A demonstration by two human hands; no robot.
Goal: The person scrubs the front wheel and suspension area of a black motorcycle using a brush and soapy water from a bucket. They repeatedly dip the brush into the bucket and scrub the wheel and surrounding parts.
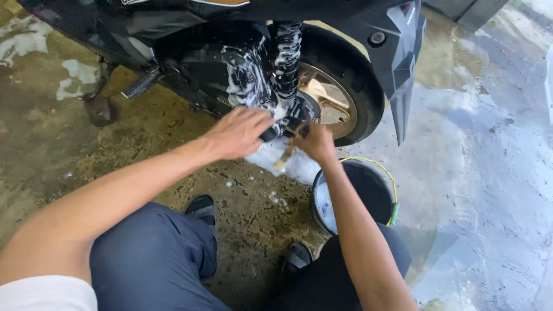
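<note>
A black scooter stands in front of me, its rear wheel [351, 75] with a gold rim and its black spring shock [287, 57] covered in white foam. My left hand [239, 131] rests flat against the soapy lower part of the engine case, fingers spread toward the wheel hub. My right hand [314, 141] is closed on a small brush [283, 160] with a pale handle, its end pointing down, right beside the hub. Foam drips onto the floor under both hands.
A black bucket [368, 193] with a yellow-green rim and soapy water sits by my right forearm. The kickstand [101, 106] and a footpeg [141, 85] are at left. The concrete floor is wet, with foam patches; my knees and sandals are below.
</note>
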